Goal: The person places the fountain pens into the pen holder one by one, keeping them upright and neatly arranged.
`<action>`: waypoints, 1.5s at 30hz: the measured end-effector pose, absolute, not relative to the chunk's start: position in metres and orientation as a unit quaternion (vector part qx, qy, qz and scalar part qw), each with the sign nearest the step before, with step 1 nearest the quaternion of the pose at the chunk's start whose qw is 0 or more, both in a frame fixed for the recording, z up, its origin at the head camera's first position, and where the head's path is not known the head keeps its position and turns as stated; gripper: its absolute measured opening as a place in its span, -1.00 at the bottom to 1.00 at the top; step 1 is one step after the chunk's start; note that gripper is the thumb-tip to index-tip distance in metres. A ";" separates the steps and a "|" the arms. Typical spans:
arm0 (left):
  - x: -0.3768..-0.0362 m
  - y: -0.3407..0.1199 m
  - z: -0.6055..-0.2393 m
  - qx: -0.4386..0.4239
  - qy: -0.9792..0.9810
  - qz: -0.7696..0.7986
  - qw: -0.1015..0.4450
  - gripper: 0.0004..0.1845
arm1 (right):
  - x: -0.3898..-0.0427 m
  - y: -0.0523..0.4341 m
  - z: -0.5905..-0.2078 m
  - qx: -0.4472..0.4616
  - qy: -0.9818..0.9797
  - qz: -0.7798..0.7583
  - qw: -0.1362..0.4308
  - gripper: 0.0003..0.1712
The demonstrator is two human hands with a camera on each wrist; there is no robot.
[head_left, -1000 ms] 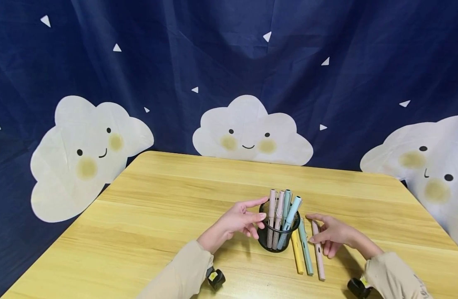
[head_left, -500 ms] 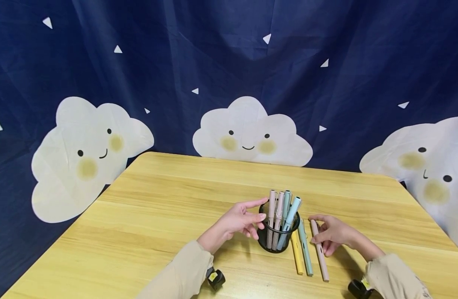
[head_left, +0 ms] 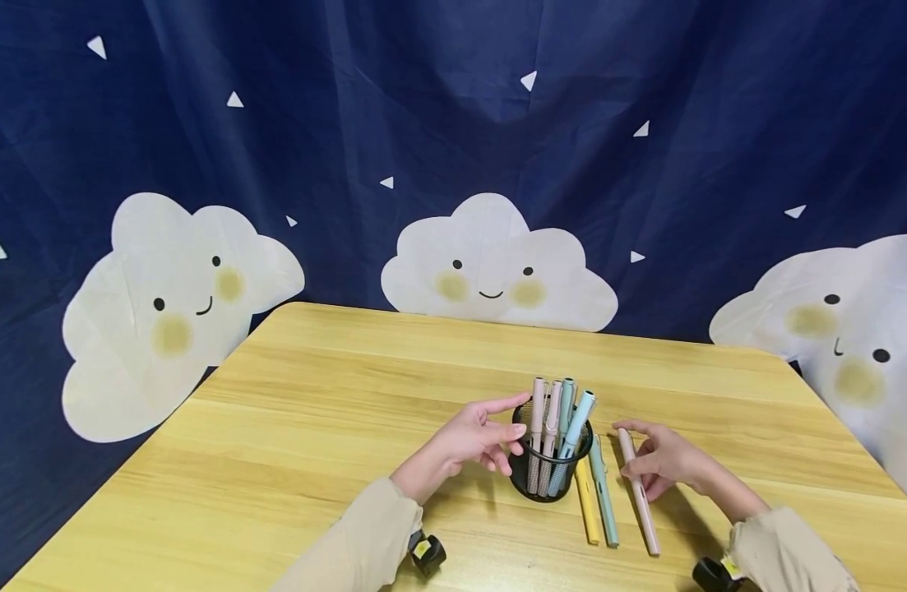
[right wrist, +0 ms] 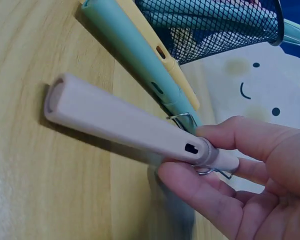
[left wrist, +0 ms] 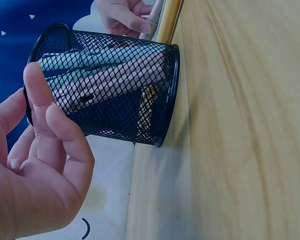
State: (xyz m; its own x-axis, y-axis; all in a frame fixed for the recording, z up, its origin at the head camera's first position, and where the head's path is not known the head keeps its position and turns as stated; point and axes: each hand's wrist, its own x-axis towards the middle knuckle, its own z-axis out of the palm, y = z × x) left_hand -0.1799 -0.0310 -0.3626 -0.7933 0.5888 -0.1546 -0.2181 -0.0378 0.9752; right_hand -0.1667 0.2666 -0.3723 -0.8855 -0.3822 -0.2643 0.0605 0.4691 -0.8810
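Observation:
A black mesh pen holder (head_left: 549, 469) stands upright on the table. Several pens (head_left: 552, 415), pinkish and blue-green, lean inside it. My left hand (head_left: 471, 436) holds the holder's rim at its left side with thumb and index finger. To the right of the holder, my right hand (head_left: 668, 459) pinches a pale pink pen (right wrist: 125, 120) near its clip end, between thumb and fingers. Its barrel slants towards the table's near side; whether the end touches the wood, I cannot tell. Between holder and right hand lie a green pen (head_left: 604, 493) and a yellow pen (head_left: 588, 506).
The wooden table (head_left: 312, 395) has rounded far corners. Behind it hangs a dark blue curtain (head_left: 453, 99) printed with white clouds and triangles. A black wrist device (head_left: 427, 552) sits below the left sleeve, another black device (head_left: 715, 573) by the right sleeve.
The right hand has moved slightly right with the pale pink pen, widening the gap to the green pen. The left hand and the pen holder have stayed in place.

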 end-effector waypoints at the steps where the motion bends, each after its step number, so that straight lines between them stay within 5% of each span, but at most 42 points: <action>1: -0.180 -0.031 -0.363 0.146 0.632 0.705 0.287 -0.43 | -0.167 0.267 -0.373 -0.095 0.828 -0.508 0.216 -0.13; 25: -0.179 -0.030 -0.365 0.143 0.633 0.706 0.282 -0.45 | -0.164 0.270 -0.363 -0.094 0.814 -0.552 0.153 -0.17; 45: -0.181 -0.030 -0.364 0.141 0.635 0.707 0.277 -0.46 | -0.167 0.267 -0.354 -0.077 0.803 -0.589 -0.042 -0.46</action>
